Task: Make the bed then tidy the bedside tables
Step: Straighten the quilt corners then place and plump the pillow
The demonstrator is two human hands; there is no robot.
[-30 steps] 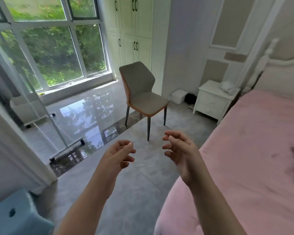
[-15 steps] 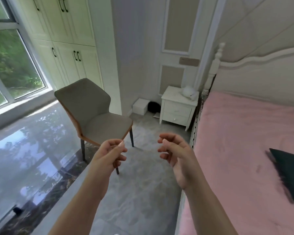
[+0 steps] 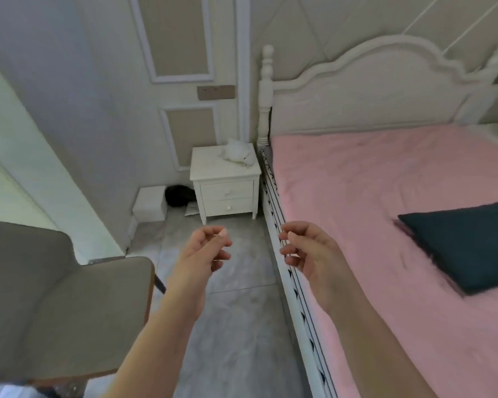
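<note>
The bed [image 3: 357, 196] fills the right side, covered by a smooth pink sheet, with a white carved headboard [image 3: 371, 90] behind it. A dark teal pillow [image 3: 466, 245] lies on the sheet at the right. A white bedside table [image 3: 224, 185] with two drawers stands left of the bed's head, and a white crumpled object [image 3: 237, 153] sits on top of it. My left hand [image 3: 204, 254] and my right hand [image 3: 308, 251] hover over the floor beside the bed's edge, fingers loosely curled, holding nothing.
A grey chair [image 3: 55, 297] stands close at the lower left. A white box [image 3: 150, 205] and a dark object [image 3: 179, 195] sit on the floor left of the bedside table. A strip of grey tiled floor [image 3: 236, 326] runs between chair and bed.
The view has swung right, from the window and chair toward the bedside table and the bed's head. Both hands keep the same loose pose in front of me.
</note>
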